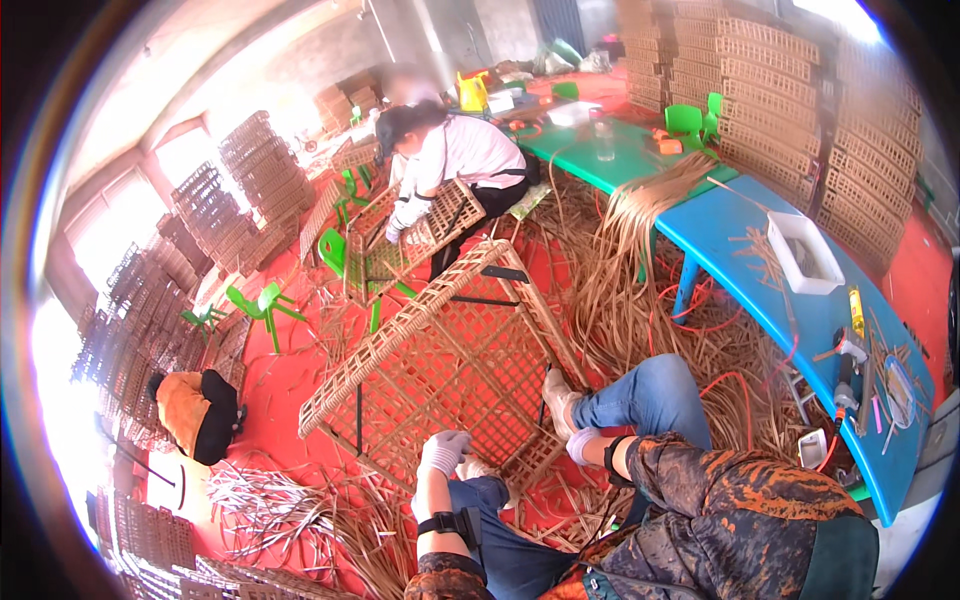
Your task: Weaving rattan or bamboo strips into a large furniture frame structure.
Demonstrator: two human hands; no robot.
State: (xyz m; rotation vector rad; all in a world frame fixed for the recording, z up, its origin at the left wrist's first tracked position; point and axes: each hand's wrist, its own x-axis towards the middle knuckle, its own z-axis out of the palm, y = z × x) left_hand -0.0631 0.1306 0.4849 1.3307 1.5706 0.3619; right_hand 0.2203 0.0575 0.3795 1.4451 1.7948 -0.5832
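In front of me a large brown woven basket frame (450,350) stands tilted, its lattice base and thick braided rim showing, with black bars at the corners. My left hand (445,452), in a pale glove, is at its near edge with fingers curled; what they hold, if anything, I cannot make out. By the basket's near right corner is my right hand (582,446), also gloved, close to my shoe; its fingers are hidden. My shoes and knees flank the near side of the basket.
A co-worker (470,155) bends over another woven basket (440,220). Loose brown strips (640,300) litter the red floor. To the right a blue table (740,240) bears a white tray (805,255) and a heat-gun-like tool (848,360). Green chairs (265,305) and stacked baskets (770,100) stand around.
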